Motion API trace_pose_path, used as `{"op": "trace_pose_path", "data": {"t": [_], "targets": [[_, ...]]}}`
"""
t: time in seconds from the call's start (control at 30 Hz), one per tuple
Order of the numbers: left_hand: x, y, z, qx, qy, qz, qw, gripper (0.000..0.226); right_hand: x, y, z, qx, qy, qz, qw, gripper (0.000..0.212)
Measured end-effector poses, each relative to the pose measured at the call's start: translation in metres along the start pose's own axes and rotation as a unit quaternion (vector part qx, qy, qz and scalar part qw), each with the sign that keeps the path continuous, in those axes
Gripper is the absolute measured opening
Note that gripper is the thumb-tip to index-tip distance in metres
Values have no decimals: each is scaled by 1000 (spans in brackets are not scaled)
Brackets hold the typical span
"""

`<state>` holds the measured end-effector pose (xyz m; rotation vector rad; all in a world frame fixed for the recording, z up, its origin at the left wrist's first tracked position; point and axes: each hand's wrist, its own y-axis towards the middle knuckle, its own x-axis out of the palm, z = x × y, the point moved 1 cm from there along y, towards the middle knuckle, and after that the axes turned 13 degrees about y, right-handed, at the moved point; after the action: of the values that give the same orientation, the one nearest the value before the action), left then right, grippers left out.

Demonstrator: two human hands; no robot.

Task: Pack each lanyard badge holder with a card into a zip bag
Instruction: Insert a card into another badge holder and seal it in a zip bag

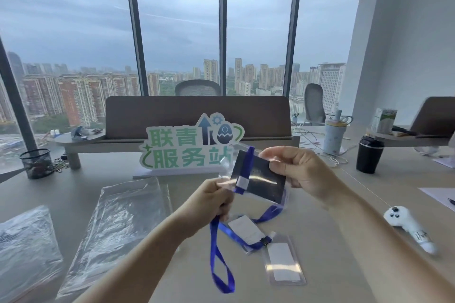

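1. Zip bags [115,231], the biggest task items, lie flat and empty on the desk [332,216] at about 8 o'clock from the hands; a crumpled plastic pile [24,241] sits further out at 9 o'clock.
2. Raised at centre is the badge holder [259,181], clear with a dark card inside, its blue lanyard [219,265] looping down toward 6 o'clock.
3. Two more holders [284,263] with white cards lie on the desk at 5 o'clock, unpacked.
4. I judge the step as gathering the lanyard around the holder before bagging; next, a bag must be picked up and its mouth opened.
5. Right hand [298,170], at 3 o'clock of the holder, pinches its top edge between thumb and fingers.
6. Left hand [213,202], at 8 o'clock, is closed around the lanyard near its clip, wrist raised.
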<state>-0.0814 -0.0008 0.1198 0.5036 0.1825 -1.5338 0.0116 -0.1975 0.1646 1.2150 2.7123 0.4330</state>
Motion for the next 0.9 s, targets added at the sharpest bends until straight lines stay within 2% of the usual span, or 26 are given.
{"op": "trace_pose_path", "data": {"t": [0.1, 0.17, 0.27, 0.33, 0.37, 0.43, 0.53, 0.63, 0.77, 0.83, 0.87, 0.9], "targets": [[12, -7, -6, -17, 84, -15, 996, 32, 5, 7, 1, -54, -17, 133, 990, 20], [14, -14, -6, -31, 208, -24, 977, 28, 5, 11, 0, -91, -165, 188, 964, 23], [5, -21, 3, 9, 362, -33, 932, 25, 10, 9, -7, -92, -445, 141, 879, 26], [-8, -21, 12, 43, 406, -10, 913, 21, 14, 5, -10, -46, -521, 53, 851, 25], [-14, -19, 16, 52, 408, 2, 912, 20, 15, 4, -9, -9, -510, -4, 860, 23], [-22, -14, 21, 59, 381, 15, 922, 18, 18, 0, -8, 78, -402, -108, 906, 21], [-26, -12, 26, 51, 255, 22, 965, 15, 17, -4, -9, 120, -234, -176, 949, 23], [-26, -16, 20, 24, 134, 73, 988, 23, 16, -7, -7, 68, -72, -157, 983, 27], [-12, -24, 13, 1, 14, 94, 995, 47, 19, -5, 8, 18, 81, -75, 994, 20], [-4, -26, 11, -11, -34, 106, 994, 49, 22, 2, 15, 3, 103, -17, 995, 40], [0, -26, 11, -13, -45, 112, 993, 46, 25, 5, 15, -12, 92, 22, 995, 36], [1, -26, 9, -15, -45, 118, 992, 41, 27, 7, 14, -30, 75, 61, 995, 23]]}}
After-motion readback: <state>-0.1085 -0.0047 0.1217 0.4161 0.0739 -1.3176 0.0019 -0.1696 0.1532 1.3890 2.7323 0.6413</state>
